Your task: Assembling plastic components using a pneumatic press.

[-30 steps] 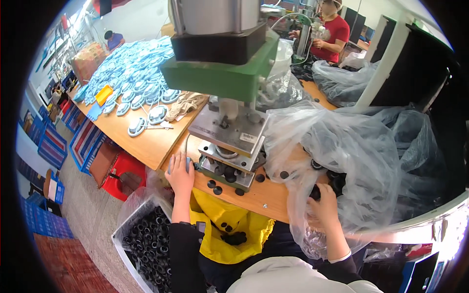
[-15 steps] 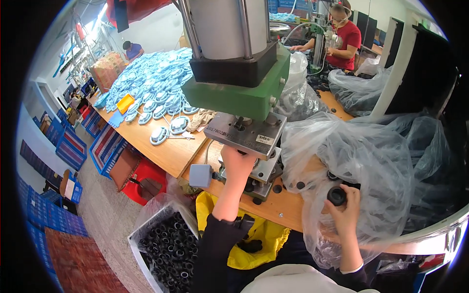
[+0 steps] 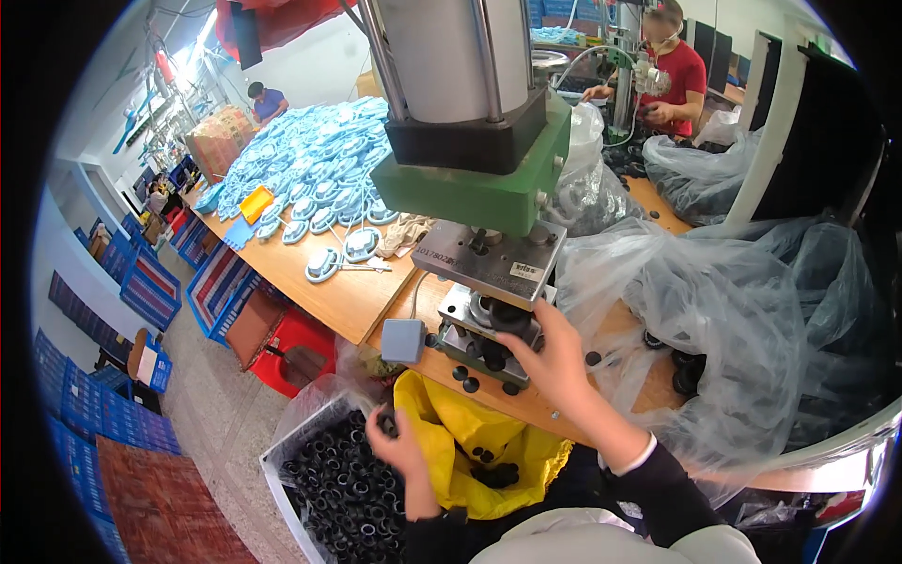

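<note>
My right hand (image 3: 556,362) is at the small press, its fingers closed on a round black rubber part (image 3: 508,318) in the gap between the steel upper plate (image 3: 493,258) and the lower die (image 3: 458,304). Part of the lower die is covered by that part and my fingers. To the left and lower, my left hand (image 3: 398,446) is above the edge of a white bin (image 3: 273,470) filled with black rings (image 3: 340,484). A dark ring (image 3: 386,422) shows between its thumb and fingers, partly covered by them.
A blue-grey box (image 3: 403,340) stands left of the die. Small black discs (image 3: 471,384) lie along the table edge, above a yellow bag (image 3: 442,484). Clear plastic sheeting (image 3: 723,310) covers the right side. Light-blue corded parts (image 3: 319,150) are heaped behind; a co-worker (image 3: 684,80) is at far right.
My left hand has withdrawn from the press down to the white bin. My right hand has carried a black part from the plastic sheeting leftward into the press.
</note>
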